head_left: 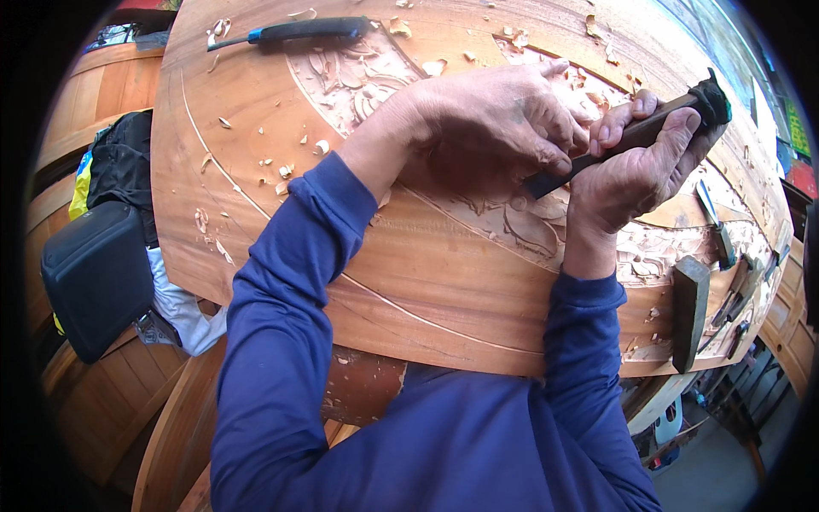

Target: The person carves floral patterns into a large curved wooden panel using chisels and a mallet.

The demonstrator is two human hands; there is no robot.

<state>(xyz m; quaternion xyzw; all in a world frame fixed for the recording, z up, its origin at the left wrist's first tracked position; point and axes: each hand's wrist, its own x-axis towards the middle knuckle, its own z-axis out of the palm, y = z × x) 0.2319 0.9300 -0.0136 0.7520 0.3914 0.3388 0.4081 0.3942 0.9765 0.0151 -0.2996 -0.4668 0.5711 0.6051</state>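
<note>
A dark, flat-bladed carving chisel (644,130) with a black-green wrapped end slants across my right hand (636,166). The fingers and thumb of that hand close around it, wrapped end up to the right. Its lower end reaches down left, just above the carved leaf relief (525,226). My left hand (503,119) stretches over the carving, palm down, with its fingers apart. The left thumb and bent fingertips come up against the chisel's lower part; whether they press on it is hard to see. This hand covers part of the relief.
Wood shavings lie scattered over the curved wooden panel (444,299). A blue-ended carving tool (311,30) lies at the far left, a dark block (689,316) and several chisels (738,294) at the right. A black case (101,277) stands beyond the panel's left edge.
</note>
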